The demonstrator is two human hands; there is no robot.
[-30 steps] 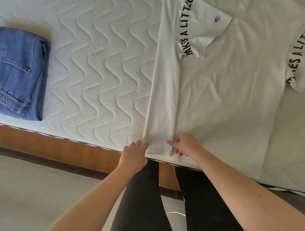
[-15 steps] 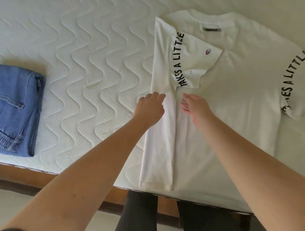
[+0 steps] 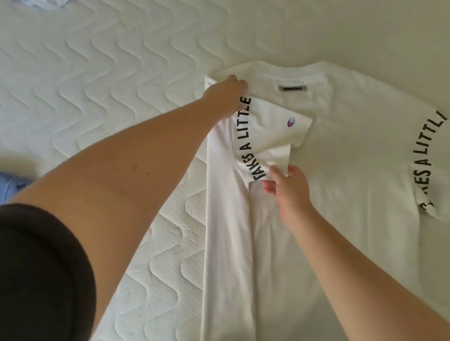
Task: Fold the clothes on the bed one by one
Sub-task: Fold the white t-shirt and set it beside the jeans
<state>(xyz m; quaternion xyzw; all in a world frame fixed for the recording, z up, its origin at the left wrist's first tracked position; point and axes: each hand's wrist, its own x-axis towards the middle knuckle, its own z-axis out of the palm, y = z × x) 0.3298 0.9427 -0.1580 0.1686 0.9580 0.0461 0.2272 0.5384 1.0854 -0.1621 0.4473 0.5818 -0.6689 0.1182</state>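
White T-shirt [image 3: 328, 170] lies flat, back up, on the bed [image 3: 97, 85], collar away from you, neck label [image 3: 295, 88] showing. Its left side is folded in over the body as a long strip running toward you, and the sleeve [image 3: 267, 131] on that side is laid across the fold, black arc lettering and a small logo [image 3: 290, 122] facing up. The other sleeve [image 3: 433, 165] is spread out at right, same black lettering on it.

Your left hand [image 3: 225, 95] is at the far corner of the fold, by the shoulder, fingers curled onto the cloth; looks like it grips the edge there, fingertips partly hidden. Your right hand [image 3: 288, 186] pinches the near corner of the folded sleeve, thumb on top, other fingers extended beneath and beside it on the shirt.

Bed surface is a white quilted mattress with a wavy stitch pattern. A bit of blue fabric [image 3: 11, 185] shows at the left edge, mostly behind your left arm. Dark sleeve [image 3: 41, 275] covers your upper left arm. Some pale cloth [image 3: 52, 3] sits at the top left edge, too cropped to identify.
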